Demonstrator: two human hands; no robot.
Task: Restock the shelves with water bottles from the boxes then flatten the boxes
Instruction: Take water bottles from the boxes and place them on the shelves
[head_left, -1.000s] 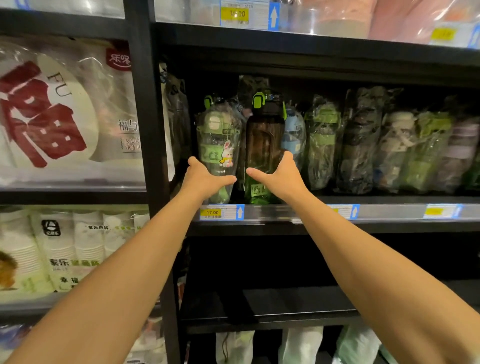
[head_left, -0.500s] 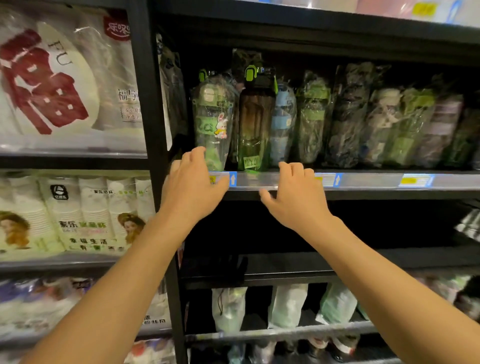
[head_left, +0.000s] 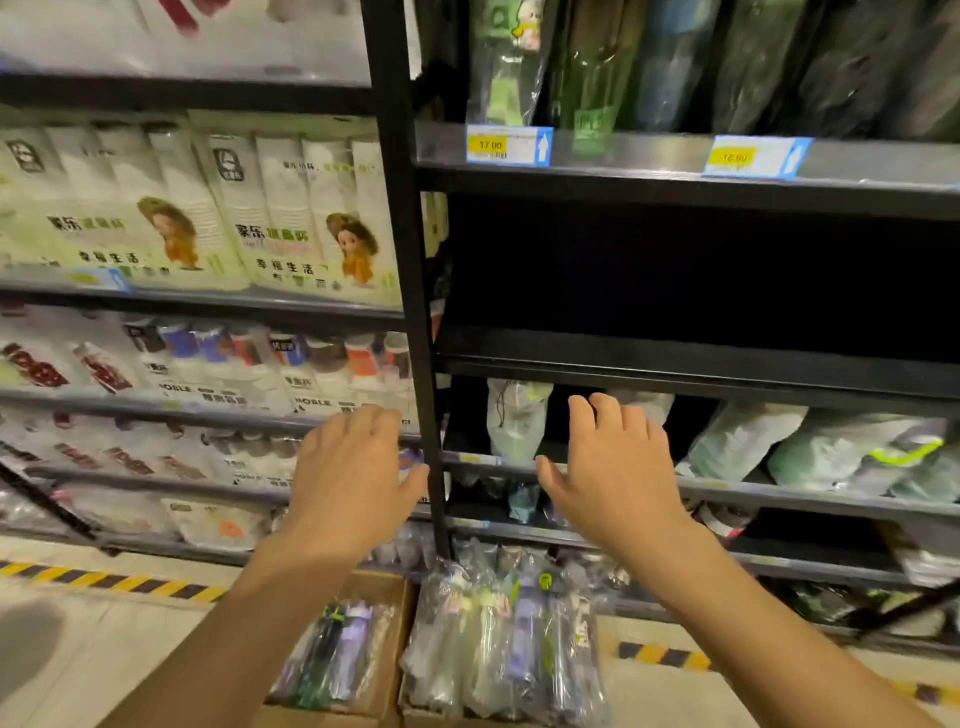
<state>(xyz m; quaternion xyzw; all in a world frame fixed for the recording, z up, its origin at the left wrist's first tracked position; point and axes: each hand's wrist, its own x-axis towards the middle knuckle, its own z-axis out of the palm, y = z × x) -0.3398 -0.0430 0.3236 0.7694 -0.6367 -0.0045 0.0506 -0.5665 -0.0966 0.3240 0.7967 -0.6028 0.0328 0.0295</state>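
- The wrapped water bottles (head_left: 504, 639) stood upright in open cardboard boxes (head_left: 389, 623) on the floor, below my hands.
- Shelved bottles (head_left: 592, 67) filled the top shelf (head_left: 623, 156). I saw no stock on the dark shelf (head_left: 675, 364) beneath, so I judged restocking partway done, with no box flattened yet.
- My left hand (head_left: 348, 483) and right hand (head_left: 618, 478) hung palm-down, fingers spread and loose, holding nothing.
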